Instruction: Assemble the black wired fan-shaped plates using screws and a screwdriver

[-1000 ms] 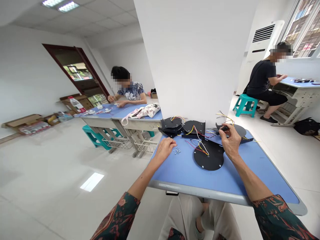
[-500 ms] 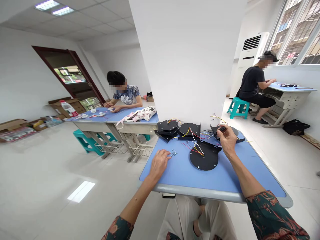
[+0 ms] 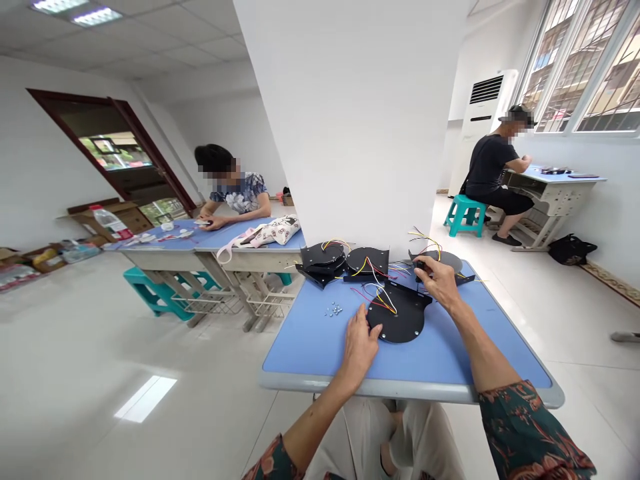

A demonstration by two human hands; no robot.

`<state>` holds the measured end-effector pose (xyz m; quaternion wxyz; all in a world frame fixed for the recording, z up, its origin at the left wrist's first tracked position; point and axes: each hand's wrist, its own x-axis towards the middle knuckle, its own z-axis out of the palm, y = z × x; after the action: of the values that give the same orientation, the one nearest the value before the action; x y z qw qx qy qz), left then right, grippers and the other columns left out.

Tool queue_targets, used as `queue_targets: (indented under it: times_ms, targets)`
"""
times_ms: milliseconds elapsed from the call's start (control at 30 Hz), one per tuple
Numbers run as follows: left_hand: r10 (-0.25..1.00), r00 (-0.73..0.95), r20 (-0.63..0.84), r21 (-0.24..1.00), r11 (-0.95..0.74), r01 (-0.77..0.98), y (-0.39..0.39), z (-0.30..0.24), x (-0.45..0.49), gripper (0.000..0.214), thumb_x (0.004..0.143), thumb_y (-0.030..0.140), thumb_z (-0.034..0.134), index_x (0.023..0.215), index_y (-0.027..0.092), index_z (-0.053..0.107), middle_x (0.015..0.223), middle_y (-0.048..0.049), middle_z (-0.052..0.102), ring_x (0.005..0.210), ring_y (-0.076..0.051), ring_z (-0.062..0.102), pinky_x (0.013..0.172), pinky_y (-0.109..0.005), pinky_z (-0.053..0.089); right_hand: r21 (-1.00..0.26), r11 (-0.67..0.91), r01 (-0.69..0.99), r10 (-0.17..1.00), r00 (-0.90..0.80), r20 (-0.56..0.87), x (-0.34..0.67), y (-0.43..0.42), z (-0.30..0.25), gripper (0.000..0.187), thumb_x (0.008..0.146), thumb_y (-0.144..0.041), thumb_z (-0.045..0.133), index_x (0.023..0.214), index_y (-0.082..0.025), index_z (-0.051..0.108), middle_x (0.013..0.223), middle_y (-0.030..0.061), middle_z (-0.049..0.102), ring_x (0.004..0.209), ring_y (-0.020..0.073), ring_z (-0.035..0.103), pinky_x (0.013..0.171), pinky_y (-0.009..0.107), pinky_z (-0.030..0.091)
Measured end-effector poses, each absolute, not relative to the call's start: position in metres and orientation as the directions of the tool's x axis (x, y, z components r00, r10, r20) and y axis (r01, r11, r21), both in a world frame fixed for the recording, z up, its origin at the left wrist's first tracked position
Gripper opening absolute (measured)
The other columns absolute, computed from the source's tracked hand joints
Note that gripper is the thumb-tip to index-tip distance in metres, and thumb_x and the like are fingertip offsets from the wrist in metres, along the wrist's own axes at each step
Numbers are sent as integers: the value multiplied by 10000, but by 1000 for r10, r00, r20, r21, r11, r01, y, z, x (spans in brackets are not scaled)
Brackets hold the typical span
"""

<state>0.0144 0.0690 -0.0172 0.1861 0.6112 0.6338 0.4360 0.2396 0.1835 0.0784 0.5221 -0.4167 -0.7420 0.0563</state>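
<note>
Well, the left hand point(image 3: 358, 350) rests half open, its fingertips point(image 3: 375, 329) touching the edge of a round black plate point(image 3: 400, 323) that lies flat on the blue-topped counter point(image 3: 310, 353), with red, yellow and white wires point(image 3: 379, 298) trailing across it. The right hand point(image 3: 440, 281) is curled, thumb and fingers pinching a small dark part point(image 3: 421, 266) above a second black plate point(image 3: 445, 259) at the far corner; the fingers hide what that part is. More black plates point(image 3: 367, 259) sit between it and the white pillar point(image 3: 350, 133), their leads looping loose. A little scatter of silver nuts point(image 3: 333, 309) lies just left of the near plate. With pieces this small and wires this loose, spread fingertips pressing the plate flat and a firm pinch would keep leads from snagging and nuts from scattering.
</note>
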Motion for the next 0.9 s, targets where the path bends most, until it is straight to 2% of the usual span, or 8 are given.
queue_targets:
  times_ms: [167, 300, 400, 500, 600, 667, 733, 900]
  targets:
    - [973, -93, 211, 826, -127, 550, 87, -12, 5, 592, 845, 92, 620, 1430, 150, 551, 1278, -146, 709, 1047, -227, 683, 993, -409, 558, -635, 627, 452, 769, -228, 597, 255, 173, 93, 249, 876, -382, 618, 1010, -217, 747, 625, -20, 603, 563, 158, 543, 588, 297, 488]
    - [981, 90, 172, 838, -194, 510, 106, 3, 5, 562, 848, 28, 567, 1385, 188, 604, 1239, -98, 740, 1064, -185, 698, 1004, -353, 560, -706, 605, 367, 767, -33, 640, 261, 170, 97, 263, 876, -382, 634, 1053, -207, 719, 722, -5, 654, 606, 155, 583, 617, 302, 532]
    - [975, 136, 178, 800, -223, 557, 107, 12, 8, 516, 881, 40, 556, 1374, 183, 611, 1221, -102, 748, 1063, -191, 708, 1003, -359, 567, -734, 635, 240, 728, 133, 673, 252, 169, 94, 266, 882, -381, 642, 1078, -206, 685, 811, 15, 682, 662, 163, 625, 649, 315, 572]
    - [920, 101, 378, 623, -334, 707, 82, 15, 13, 405, 947, 160, 579, 1350, 172, 621, 1241, -130, 730, 1117, -252, 683, 1025, -453, 559, -735, 669, 108, 731, 83, 678, 234, 165, 89, 260, 895, -381, 655, 1092, -211, 659, 875, 28, 694, 716, 172, 662, 655, 315, 595]
    - [737, 221, 639, 322, -516, 793, 38, 11, 22, 402, 985, 339, 596, 1347, 166, 615, 1328, -145, 678, 1189, -300, 624, 1013, -502, 559, -700, 708, 98, 706, -67, 705, 217, 157, 85, 214, 921, -355, 655, 1086, -219, 669, 902, 28, 713, 714, 162, 678, 707, 314, 609]
    - [628, 380, 679, 126, -610, 782, 13, 7, 31, 418, 979, 428, 604, 1294, 156, 649, 1312, -153, 685, 1174, -315, 621, 986, -499, 566, -653, 741, 154, 671, -175, 720, 210, 153, 84, 192, 932, -341, 657, 1084, -228, 686, 918, 29, 738, 711, 159, 683, 740, 310, 606]
    - [550, 489, 677, -16, -654, 757, 1, 4, 40, 376, 985, 410, 602, 1254, 157, 673, 1279, -138, 707, 1149, -305, 630, 963, -480, 570, -590, 776, 225, 631, -266, 729, 206, 150, 83, 170, 938, -332, 658, 1071, -235, 703, 925, 29, 760, 712, 161, 685, 754, 303, 597]
    - [494, 532, 688, -145, -624, 768, 9, -1, 46, 242, 1009, 226, 559, 1194, 176, 707, 1231, -88, 744, 1074, -251, 663, 922, -413, 574, -497, 785, 369, 605, -291, 741, 207, 155, 77, 155, 947, -312, 639, 1056, -230, 712, 921, 42, 781, 723, 177, 709, 755, 294, 584]
